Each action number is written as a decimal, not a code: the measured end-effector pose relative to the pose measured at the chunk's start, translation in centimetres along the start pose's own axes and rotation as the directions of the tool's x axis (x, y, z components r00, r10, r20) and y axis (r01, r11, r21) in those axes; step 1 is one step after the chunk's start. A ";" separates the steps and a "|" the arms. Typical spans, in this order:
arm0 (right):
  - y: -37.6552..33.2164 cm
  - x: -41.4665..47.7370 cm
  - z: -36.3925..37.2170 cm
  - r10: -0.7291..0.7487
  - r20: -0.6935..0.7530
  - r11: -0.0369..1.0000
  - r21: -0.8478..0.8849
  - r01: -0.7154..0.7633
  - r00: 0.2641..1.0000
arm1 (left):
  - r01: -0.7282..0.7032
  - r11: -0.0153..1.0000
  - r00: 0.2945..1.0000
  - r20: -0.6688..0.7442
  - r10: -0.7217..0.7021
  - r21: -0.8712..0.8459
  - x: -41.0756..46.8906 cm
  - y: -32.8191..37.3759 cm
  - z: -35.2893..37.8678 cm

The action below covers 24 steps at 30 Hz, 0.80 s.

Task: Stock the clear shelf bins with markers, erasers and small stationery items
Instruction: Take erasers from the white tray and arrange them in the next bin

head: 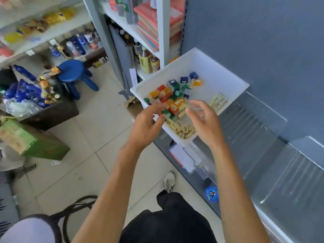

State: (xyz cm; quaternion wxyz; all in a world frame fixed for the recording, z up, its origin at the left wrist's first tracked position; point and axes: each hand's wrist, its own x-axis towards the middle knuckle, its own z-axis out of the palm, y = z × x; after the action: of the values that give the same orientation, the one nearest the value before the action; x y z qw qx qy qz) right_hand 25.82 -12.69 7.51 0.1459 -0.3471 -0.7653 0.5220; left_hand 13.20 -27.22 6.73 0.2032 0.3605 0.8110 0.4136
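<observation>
While pale tiles (105,123) cover the floor, a white bin (219,71) overhangs grey shelving (263,137).

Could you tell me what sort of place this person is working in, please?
Probably a small shop: shelves of bottled goods, stacked red pads, and a white tub of small coloured stationery beside clear shelf bins.

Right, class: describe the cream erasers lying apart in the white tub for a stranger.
Start at the white tub before the grey wall. Past the coloured blocks, the cream erasers sit alone near its right side, clear of that pile.
</observation>
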 end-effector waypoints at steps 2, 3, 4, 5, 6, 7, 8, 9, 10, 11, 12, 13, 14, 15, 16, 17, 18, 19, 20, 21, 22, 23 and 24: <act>-0.3 2.5 -0.2 0.012 -0.005 1.000 0.002 -0.012 1.000 | -0.020 1.000 1.000 0.001 0.020 0.015 2.9 0.6 -0.6; -0.4 3.8 -0.3 0.024 -0.011 1.000 0.006 -0.024 1.000 | -0.014 1.000 1.000 0.018 0.014 0.016 4.4 0.7 -0.7; -0.5 4.9 -0.3 0.040 -0.014 0.999 0.016 -0.040 0.999 | -0.001 1.000 0.999 0.044 0.001 0.016 5.6 0.9 -0.8; -0.6 5.7 -0.3 0.055 -0.013 0.998 0.029 -0.054 0.998 | 0.006 1.000 0.997 0.073 -0.008 0.024 6.6 1.1 -0.9; -0.5 6.5 -0.3 0.065 -0.016 0.997 0.039 -0.064 0.998 | 0.000 0.999 0.996 0.093 -0.003 0.035 7.7 1.0 -0.9; -0.4 7.2 -0.4 0.079 -0.025 0.996 0.044 -0.078 0.997 | -0.009 0.999 0.994 0.113 0.004 0.045 8.9 0.7 -0.9; -0.1 7.9 -0.5 0.101 -0.040 0.994 0.049 -0.099 0.994 | -0.010 0.998 0.991 0.135 0.003 0.055 10.2 0.4 -0.8; 0.1 8.6 -0.6 0.128 -0.055 0.990 0.060 -0.125 0.990 | -0.011 0.997 0.988 0.155 -0.001 0.072 11.5 0.1 -0.7; 0.3 9.2 -0.7 0.155 -0.067 0.986 0.073 -0.150 0.986 | -0.016 0.995 0.984 0.178 -0.001 0.096 12.7 -0.2 -0.6; 0.5 9.8 -0.7 0.183 -0.079 0.981 0.084 -0.177 0.980 | -0.039 0.992 0.979 0.206 0.013 0.122 13.8 -0.4 -0.4; 0.7 10.4 -0.7 0.211 -0.097 0.975 0.092 -0.202 0.973 | -0.065 0.987 0.970 0.241 0.028 0.144 14.9 -0.6 0.0; 0.9 10.9 -0.7 0.239 -0.121 0.969 0.101 -0.227 0.964 | -0.085 0.984 0.958 0.286 0.038 0.155 15.9 -0.8 0.4; 1.2 11.4 -0.6 0.266 -0.148 0.961 0.114 -0.251 0.953 | -0.090 0.983 0.941 0.338 0.032 0.157 16.9 -1.2 1.0; 1.5 11.7 -0.5 0.295 -0.175 0.952 0.133 -0.275 0.939 | -0.083 0.985 0.916 0.400 0.017 0.150 17.8 -1.5 1.6; 1.9 12.0 -0.4 0.327 -0.202 0.941 0.154 -0.300 0.923 | -0.072 0.989 0.883 0.469 0.002 0.132 18.6 -2.0 2.4; 2.1 12.2 -0.3 0.361 -0.228 0.928 0.179 -0.326 0.904 | -0.071 0.991 0.844 0.536 -0.001 0.114 19.3 -2.4 3.2; 2.4 12.4 -0.2 0.398 -0.250 0.913 0.205 -0.354 0.882 | -0.081 0.991 0.802 0.598 -0.001 0.111 19.9 -2.8 3.9; 2.6 12.5 0.0 0.437 -0.273 0.894 0.239 -0.380 0.857 | -0.111 0.986 0.757 0.653 0.005 0.121 20.4 -2.9 4.6; 2.6 12.5 0.3 0.473 -0.297 0.874 0.275 -0.400 0.829 | -0.167 0.977 0.719 0.694 0.027 0.135 20.8 -2.9 5.4; 2.6 12.6 0.5 0.500 -0.328 0.859 0.306 -0.411 0.802 | -0.245 0.961 0.689 0.721 0.078 0.130 21.2 -2.9 6.3; 2.5 12.8 0.6 0.518 -0.363 0.849 0.330 -0.413 0.774 | -0.338 0.932 0.653 0.746 0.135 0.128 21.5 -2.7 7.4; 2.3 13.0 0.7 0.534 -0.399 0.840 0.354 -0.412 0.745 | -0.431 0.892 0.610 0.772 0.177 0.136 21.6 -2.3 8.5; 2.2 13.0 0.9 0.553 -0.431 0.828 0.381 -0.412 0.713 | -0.495 0.855 0.571 0.799 0.188 0.153 21.3 -2.1 9.7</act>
State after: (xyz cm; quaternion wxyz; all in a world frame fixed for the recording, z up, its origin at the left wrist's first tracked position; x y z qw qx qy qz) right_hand 16.77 -4.01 3.37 0.2497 -0.6428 -0.5026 0.5214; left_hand 4.42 -6.93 -1.29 0.3683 0.6829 0.6230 0.0989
